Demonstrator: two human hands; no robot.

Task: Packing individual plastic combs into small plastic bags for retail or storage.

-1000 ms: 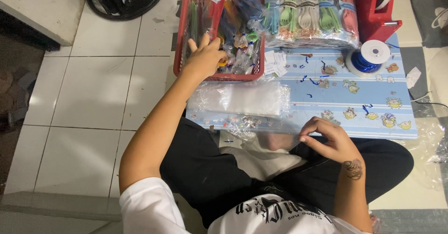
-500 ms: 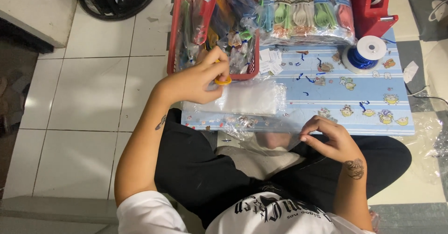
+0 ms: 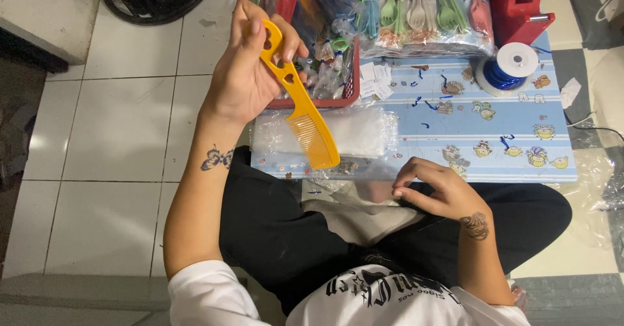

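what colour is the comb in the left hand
Orange-yellow; the comb in the left hand shows best in the head view.

The comb (image 3: 300,96) is orange-yellow. The basket (image 3: 351,85) at the mat's far left corner is red, filled with mixed blue, green and clear packets. The mat (image 3: 494,137) is light blue with white stripes and small cartoon figures. Cutlery packs (image 3: 426,11) along its far edge are green, blue, cream and pink. The spool (image 3: 507,69) is white with blue ribbon. The tape dispenser (image 3: 517,7) is red. The floor (image 3: 110,137) is white tile.
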